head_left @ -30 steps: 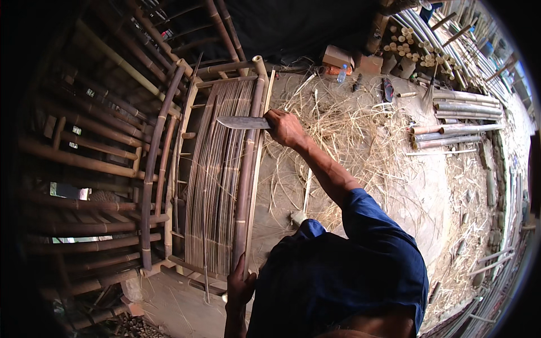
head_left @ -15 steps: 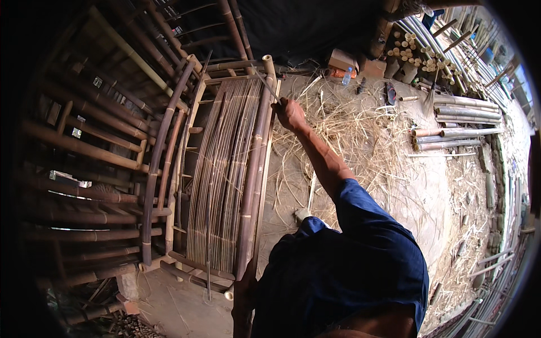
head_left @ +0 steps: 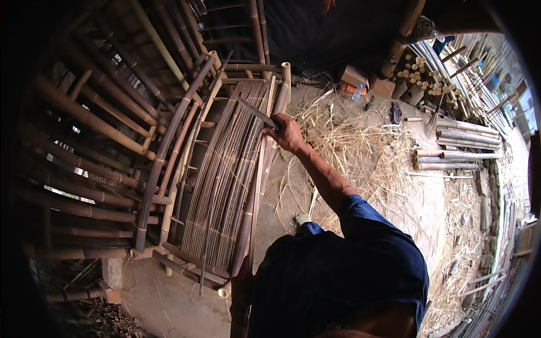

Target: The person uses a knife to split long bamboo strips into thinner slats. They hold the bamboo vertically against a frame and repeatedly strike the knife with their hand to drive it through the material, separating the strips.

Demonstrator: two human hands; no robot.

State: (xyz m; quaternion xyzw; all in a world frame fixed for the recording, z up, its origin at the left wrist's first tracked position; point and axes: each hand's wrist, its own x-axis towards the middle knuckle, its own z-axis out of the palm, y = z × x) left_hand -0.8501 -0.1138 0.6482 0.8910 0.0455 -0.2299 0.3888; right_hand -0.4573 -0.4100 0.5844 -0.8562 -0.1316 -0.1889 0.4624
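My right hand is closed around the dark handle of a long-bladed knife. The blade points to the far left, above a bamboo bench whose seat is made of many thin lengthwise strips. That hand is over the bench's right side, near its thick round bamboo rail. My left hand is in dark shade at the bench's near right end, beside the rail; its fingers cannot be made out. A long thin strip lies along the seat and sticks out past the near end.
Stacked bamboo frames crowd the left. Pale bamboo shavings litter the floor to the right. Farther off are a plastic bottle, a cardboard box, cut bamboo poles and a dark sheet.
My right hand with the knife has come nearer; the blade has swung down to the left across the seat strips. The view has shifted slightly.
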